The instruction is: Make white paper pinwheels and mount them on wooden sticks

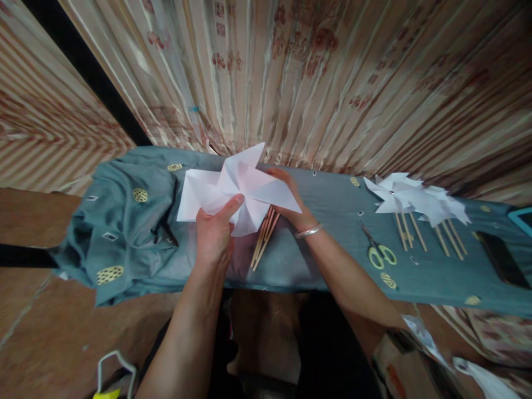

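Observation:
A white paper pinwheel (245, 177) with folded blades is held between my two hands above the cloth-covered table. My left hand (216, 227) grips it from the near side, its thumb pressed on the paper close to the centre. Behind the blades on the right, my right hand (288, 191) is partly hidden, and its fingertips do not show. White paper (189, 194) sticks out to the left of the pinwheel. Just below lie several thin wooden sticks (265, 241), their upper ends covered by the pinwheel.
Finished white pinwheels on sticks (393, 194) lie to the right. Nearer are green-handled scissors (378, 252), and a dark phone (502, 259) lies by the right end. A black object (167, 230) rests on the rumpled grey-green cloth (137, 244) at left. A patterned curtain (266, 83) hangs behind the table.

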Tool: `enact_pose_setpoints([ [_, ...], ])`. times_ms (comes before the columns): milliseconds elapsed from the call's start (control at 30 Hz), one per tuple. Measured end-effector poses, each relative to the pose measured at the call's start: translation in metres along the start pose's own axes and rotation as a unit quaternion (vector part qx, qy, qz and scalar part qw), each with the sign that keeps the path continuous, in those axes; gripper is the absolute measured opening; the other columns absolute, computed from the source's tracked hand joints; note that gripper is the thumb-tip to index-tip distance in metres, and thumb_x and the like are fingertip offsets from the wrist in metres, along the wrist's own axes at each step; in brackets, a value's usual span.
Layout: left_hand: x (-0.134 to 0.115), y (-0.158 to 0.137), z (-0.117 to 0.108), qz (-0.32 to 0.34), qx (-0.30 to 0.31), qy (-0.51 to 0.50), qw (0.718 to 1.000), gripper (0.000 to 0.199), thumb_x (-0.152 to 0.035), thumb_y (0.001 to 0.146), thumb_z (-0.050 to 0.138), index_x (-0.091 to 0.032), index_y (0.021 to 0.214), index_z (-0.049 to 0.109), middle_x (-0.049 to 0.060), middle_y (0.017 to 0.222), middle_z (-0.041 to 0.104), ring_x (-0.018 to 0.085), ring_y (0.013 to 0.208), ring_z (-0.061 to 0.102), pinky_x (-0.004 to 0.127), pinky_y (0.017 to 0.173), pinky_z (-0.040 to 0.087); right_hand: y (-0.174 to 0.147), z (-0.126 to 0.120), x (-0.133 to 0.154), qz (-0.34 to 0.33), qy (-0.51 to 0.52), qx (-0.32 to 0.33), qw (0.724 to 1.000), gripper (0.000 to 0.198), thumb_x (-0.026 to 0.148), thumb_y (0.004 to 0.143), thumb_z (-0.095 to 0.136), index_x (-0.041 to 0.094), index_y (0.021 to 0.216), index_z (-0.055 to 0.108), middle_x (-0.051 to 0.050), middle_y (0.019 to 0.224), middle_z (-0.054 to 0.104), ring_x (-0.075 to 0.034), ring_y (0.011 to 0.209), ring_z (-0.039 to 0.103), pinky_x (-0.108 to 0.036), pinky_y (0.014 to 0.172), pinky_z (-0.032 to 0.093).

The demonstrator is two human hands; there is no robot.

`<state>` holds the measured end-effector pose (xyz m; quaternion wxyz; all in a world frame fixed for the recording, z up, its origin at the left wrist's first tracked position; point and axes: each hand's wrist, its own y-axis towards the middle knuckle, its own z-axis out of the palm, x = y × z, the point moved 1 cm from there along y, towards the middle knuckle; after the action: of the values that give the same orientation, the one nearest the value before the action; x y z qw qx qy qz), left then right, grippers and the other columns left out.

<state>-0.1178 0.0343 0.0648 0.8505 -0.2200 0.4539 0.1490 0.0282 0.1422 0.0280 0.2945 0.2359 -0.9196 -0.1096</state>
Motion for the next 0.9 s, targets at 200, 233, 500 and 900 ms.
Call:
enact_pose_setpoints([
  [200, 0.011, -0.004, 0.009, -0.005, 0.031, 0.017, 0.999, 0.041, -0.025, 0.047, 0.089, -0.014, 0.084, 0.074, 0.004, 0.081, 0.076, 0.020, 0.079, 0.071, 0.029, 0.074, 0.056, -0.104, -0.050, -0.018, 0.164, 0.014, -0.107, 0.980, 0.015, 0.028, 0.083, 0.058, 0.021, 0.075, 0.069, -0.011, 0.118, 0.072, -0.027, 0.107, 0.068, -0.044, 0.094, 0.052],
  [233, 0.015, -0.007, 0.012, -0.009, 0.044, 0.018, 0.999, 0.040, -0.025, 0.046, 0.089, -0.014, 0.081, 0.074, 0.004, 0.080, 0.076, 0.019, 0.076, 0.071, 0.029, 0.072, 0.056, -0.122, -0.056, -0.023, 0.193, 0.012, -0.118, 0.974, 0.016, 0.030, 0.082, 0.057, 0.022, 0.074, 0.069, -0.011, 0.118, 0.072, -0.028, 0.106, 0.069, -0.046, 0.094, 0.052],
  [500, 0.070, -0.037, 0.036, -0.104, 0.136, 0.085, 0.982, 0.034, -0.026, 0.044, 0.091, -0.016, 0.071, 0.073, 0.004, 0.072, 0.075, 0.017, 0.062, 0.066, 0.028, 0.063, 0.054, -0.180, -0.074, -0.050, 0.168, -0.061, -0.058, 0.982, 0.018, 0.026, 0.085, 0.054, 0.020, 0.087, 0.071, -0.018, 0.125, 0.067, -0.032, 0.122, 0.060, -0.051, 0.104, 0.048],
  [900, 0.081, -0.025, 0.061, -0.122, 0.109, 0.109, 0.980, 0.030, -0.022, 0.043, 0.087, -0.014, 0.067, 0.071, 0.002, 0.067, 0.072, 0.017, 0.062, 0.065, 0.027, 0.061, 0.054, -0.190, -0.080, -0.075, 0.229, 0.115, -0.095, 0.962, 0.023, 0.028, 0.085, 0.055, 0.022, 0.099, 0.073, -0.010, 0.122, 0.071, -0.027, 0.117, 0.065, -0.046, 0.107, 0.046],
])
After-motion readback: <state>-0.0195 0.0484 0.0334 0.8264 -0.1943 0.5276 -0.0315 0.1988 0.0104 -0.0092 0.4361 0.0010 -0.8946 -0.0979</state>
